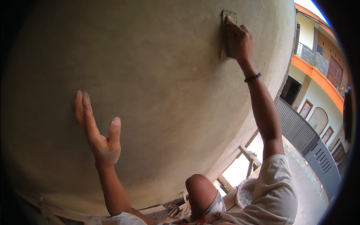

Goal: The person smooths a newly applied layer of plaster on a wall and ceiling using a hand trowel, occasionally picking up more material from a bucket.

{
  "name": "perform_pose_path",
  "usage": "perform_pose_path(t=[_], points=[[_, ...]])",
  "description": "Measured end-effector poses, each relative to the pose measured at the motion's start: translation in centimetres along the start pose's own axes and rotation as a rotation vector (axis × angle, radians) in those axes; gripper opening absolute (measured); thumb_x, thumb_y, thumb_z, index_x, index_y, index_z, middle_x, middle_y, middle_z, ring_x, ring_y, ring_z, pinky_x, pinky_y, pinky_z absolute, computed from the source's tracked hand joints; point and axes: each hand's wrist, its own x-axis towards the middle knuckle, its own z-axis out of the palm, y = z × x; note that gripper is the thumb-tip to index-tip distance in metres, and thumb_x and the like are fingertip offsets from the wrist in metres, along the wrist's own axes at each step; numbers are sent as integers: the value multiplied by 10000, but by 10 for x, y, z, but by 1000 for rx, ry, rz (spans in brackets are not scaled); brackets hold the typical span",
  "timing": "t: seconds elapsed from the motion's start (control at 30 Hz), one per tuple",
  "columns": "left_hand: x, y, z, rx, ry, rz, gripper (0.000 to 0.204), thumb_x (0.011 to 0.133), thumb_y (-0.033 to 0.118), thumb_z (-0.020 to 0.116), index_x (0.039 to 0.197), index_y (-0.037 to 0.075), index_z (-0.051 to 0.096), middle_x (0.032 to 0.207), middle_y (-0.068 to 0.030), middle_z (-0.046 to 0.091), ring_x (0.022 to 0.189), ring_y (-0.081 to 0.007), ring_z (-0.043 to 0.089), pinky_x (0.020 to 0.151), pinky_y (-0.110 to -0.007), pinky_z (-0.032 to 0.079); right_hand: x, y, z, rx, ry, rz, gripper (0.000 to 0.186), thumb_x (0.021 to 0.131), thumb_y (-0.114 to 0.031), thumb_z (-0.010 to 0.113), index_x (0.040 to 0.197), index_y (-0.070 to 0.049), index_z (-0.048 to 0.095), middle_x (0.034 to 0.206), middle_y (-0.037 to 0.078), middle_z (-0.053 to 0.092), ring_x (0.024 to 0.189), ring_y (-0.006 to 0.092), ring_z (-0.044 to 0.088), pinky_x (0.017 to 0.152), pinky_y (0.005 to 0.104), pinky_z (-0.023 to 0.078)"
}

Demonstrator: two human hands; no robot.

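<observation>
A large grey-brown plastered wall [157,82] fills most of the view, smooth with faint darker patches. High on its right side, my right hand [240,42] grips a plastering float [228,15], whose narrow board lies against the wall. The fingers hide most of its handle. Lower and to the left, my left hand [100,137] is raised close to the wall, fingers stretched up and thumb apart, holding nothing. Grey plaster smears its wrist and fingertips. Whether its fingertips touch the wall, I cannot tell.
A pale bucket [245,193] stands beside my right side, near my bent knee [202,187]. Behind it is a wooden support [249,157]. Boards and rubble lie below the wall. Off to the right are a street, a grey metal gate [300,125] and an orange-trimmed house [318,71].
</observation>
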Motion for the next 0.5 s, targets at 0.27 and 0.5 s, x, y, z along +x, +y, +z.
perform_pose_path(t=[0.27, 0.5], points=[[-3, 11, 7, 115, 71, 57, 721, 877, 135, 597, 1506, -49, 296, 1585, -260, 179, 1462, -403, 239, 1179, -528, 245, 33, -65, -9, 26, 11, -206, 258, 925, -213, 577, 1132, -242, 728, 849, 135, 625, 750, 351, 646, 665, 449, 529], [-4, 6, 7, 103, 91, 173, 682, 904, 61, 541, 1530, 37, 271, 1596, -237, 173, 1467, -393, 251, 1189, -524, 238, -40, -75, -5, 73, 4, -140, 350, 890, -150, 622, 1218, -249, 695, 848, 111, 559, 781, 313, 604, 645, 440, 510]])
